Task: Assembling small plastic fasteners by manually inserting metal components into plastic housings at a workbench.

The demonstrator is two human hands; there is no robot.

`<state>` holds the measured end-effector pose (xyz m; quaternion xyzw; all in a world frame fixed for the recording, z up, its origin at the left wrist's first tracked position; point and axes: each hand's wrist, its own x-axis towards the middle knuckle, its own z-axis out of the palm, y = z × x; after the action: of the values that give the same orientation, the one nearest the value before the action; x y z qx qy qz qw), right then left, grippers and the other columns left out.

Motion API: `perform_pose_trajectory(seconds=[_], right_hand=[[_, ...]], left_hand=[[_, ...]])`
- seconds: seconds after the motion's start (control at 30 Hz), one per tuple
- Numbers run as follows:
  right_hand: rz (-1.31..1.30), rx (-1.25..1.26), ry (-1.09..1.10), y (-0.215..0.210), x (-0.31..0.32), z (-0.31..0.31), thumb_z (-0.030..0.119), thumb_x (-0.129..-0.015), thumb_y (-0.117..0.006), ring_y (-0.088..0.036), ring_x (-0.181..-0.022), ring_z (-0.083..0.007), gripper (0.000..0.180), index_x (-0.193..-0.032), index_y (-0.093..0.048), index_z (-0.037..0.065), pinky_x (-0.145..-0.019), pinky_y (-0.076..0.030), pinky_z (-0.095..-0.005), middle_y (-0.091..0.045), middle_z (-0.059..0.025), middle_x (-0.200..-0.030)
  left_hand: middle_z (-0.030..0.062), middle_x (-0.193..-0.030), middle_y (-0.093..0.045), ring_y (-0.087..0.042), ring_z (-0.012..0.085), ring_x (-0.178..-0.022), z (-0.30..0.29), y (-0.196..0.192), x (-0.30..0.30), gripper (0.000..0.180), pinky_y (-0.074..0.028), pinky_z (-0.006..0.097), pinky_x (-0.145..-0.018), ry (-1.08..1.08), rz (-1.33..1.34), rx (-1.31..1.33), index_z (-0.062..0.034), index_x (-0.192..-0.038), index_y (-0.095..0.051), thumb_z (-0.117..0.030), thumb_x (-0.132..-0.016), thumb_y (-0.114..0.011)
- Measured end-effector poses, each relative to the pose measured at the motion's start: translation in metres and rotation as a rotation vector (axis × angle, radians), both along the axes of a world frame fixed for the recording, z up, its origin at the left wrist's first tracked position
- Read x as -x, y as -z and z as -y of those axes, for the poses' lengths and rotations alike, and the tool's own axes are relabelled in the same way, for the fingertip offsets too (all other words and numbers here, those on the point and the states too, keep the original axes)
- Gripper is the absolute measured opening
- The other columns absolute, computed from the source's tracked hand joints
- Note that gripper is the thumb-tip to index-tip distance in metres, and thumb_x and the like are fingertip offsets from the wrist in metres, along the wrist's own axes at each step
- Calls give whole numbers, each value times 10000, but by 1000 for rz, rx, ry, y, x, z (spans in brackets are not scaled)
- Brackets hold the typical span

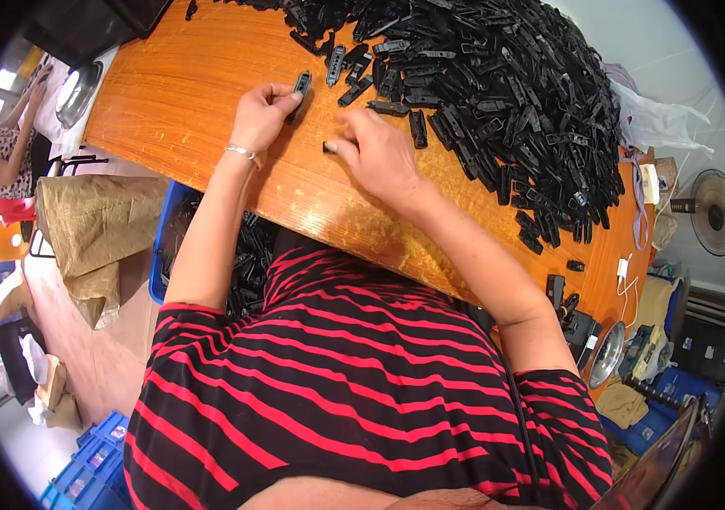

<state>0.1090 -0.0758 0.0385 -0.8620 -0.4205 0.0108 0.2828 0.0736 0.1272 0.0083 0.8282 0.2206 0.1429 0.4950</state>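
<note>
My left hand [262, 115] pinches a narrow black plastic part [301, 87], with its slotted, greyish side showing, just above the wooden table [175, 110]. To the right, my right hand [377, 157] is curled, with a small black piece [328, 148] at the tip of its thumb. Its forefinger is smeared by motion. Beyond the hands lie a few single parts, among them a greyish one [336, 65] standing out lengthwise. A large heap of similar black plastic parts [498, 76] rises behind and to the right of my right hand.
Below the table's left edge stands a blue crate [161, 246] with black parts in it. A brown sack [107, 221] is at the left. Metal bowls stand at the far left [80, 93] and right [608, 355]. Another person [5, 157] sits at the left.
</note>
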Motion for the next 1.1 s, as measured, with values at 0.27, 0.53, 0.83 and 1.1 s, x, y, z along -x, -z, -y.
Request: perform_pose_trajectory(seconds=[0.27, 0.53, 0.83, 1.1], right_hand=[[-420, -416, 74, -7, -5, -5, 109, -931, -570, -575, -525, -99, 277, -1167, -550, -34, -494, -461, -246, -636, -68, -722], [-845, -255, 41, -13, -36, 22, 155, -961, -545, -578, -536, -74, 178, -1008, -625, 3, -485, -472, -221, -632, -23, -706], [-991, -145, 118, 0, -33, 24, 128, -938, -572, -581, -512, -112, 152, -944, -570, -24, -426, -474, -246, -604, -55, -671], [-1004, -156, 146, 5, -33, 20, 126, -915, -619, -546, -455, -114, 173, -904, -524, -18, -393, -442, -255, -592, -63, -631]], left_hand=[[94, -861, -640, -631, 128, -718, 51, -31, 14, 162, -535, 217, -622, 108, 189, 1045, -16, -960, -511, -97, -897, -637], [48, -771, -629, -595, 87, -626, 41, -28, 23, 173, -489, 194, -556, 147, 103, 652, 15, -975, -583, -92, -874, -674], [25, -669, -599, -543, 80, -552, 55, -17, 27, 135, -447, 220, -501, 135, -38, 363, 17, -854, -620, -93, -848, -700], [20, -661, -585, -531, 73, -550, 56, -2, 23, 124, -434, 220, -483, 116, -48, 278, -6, -866, -609, -111, -874, -676]])
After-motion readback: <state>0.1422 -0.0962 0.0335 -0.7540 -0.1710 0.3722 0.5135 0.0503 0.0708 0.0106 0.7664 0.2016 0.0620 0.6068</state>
